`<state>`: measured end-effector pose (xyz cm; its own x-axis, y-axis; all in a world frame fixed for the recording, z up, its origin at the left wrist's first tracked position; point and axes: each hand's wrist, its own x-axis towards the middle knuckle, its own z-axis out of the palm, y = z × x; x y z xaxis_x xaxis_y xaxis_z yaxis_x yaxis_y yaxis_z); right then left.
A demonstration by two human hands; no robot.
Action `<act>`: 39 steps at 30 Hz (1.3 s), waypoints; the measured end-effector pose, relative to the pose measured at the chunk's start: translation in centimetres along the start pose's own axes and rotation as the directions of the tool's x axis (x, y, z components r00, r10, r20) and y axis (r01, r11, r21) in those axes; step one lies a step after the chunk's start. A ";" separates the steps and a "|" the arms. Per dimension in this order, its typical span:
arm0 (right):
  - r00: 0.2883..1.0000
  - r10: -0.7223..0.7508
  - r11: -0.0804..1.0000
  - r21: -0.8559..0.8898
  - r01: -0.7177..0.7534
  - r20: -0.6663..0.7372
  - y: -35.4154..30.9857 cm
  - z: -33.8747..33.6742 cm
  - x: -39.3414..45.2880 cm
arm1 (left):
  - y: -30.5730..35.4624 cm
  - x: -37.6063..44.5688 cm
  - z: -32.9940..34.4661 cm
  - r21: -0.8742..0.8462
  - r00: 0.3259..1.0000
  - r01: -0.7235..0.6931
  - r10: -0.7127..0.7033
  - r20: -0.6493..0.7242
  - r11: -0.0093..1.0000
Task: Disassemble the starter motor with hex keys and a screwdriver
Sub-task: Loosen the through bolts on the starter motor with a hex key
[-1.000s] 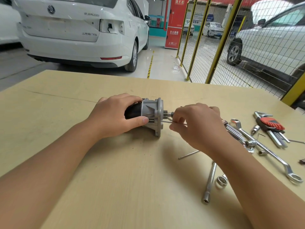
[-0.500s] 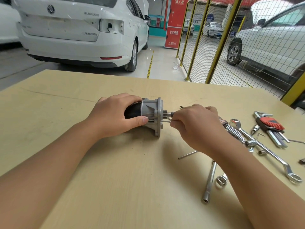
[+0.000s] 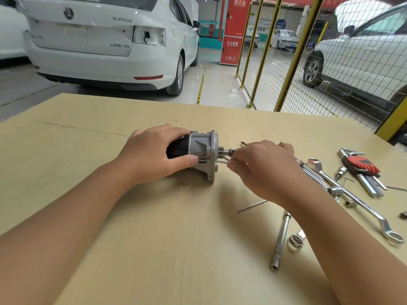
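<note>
The starter motor [image 3: 203, 154] lies on its side in the middle of the wooden table [image 3: 88, 161], its black body pointing left and its grey flanged housing facing right. My left hand [image 3: 154, 154] grips the black body, thumb pressed on the housing's lower edge. My right hand [image 3: 262, 168] is just right of the flange and pinches a thin silver hex key [image 3: 223, 160], whose short end enters the flange face beside the pinion shaft. Most of the key is hidden under my fingers.
A red-holder hex key set [image 3: 363, 167], a long ring spanner [image 3: 356, 201], sockets and an extension bar [image 3: 280, 239] lie at the table's right. A loose thin rod [image 3: 253, 205] lies under my right wrist. Parked white cars and a yellow mesh fence stand beyond the table.
My right hand has shifted slightly by the flange, working the hex key. My left hand and the motor stay in place.
</note>
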<state>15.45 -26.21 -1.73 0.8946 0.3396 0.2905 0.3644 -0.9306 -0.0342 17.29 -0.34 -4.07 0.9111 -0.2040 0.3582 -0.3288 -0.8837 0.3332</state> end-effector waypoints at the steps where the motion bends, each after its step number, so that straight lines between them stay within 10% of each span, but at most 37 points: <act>1: 1.000 0.004 1.000 -0.014 -0.004 0.019 0.1 0.0 0.1 | 0.0 0.0 0.0 0.001 1.000 0.000 0.000 0.002 1.000; 39: 0.998 -0.021 0.995 0.091 0.027 -0.065 0.6 0.8 0.3 | -0.1 0.0 0.0 0.005 1.000 -0.007 0.007 -0.002 1.000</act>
<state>16.17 -26.56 -2.41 0.8681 0.3495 0.3524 0.4103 -0.9049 -0.1134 17.33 -0.30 -4.10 0.9081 -0.2094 0.3627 -0.3342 -0.8843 0.3260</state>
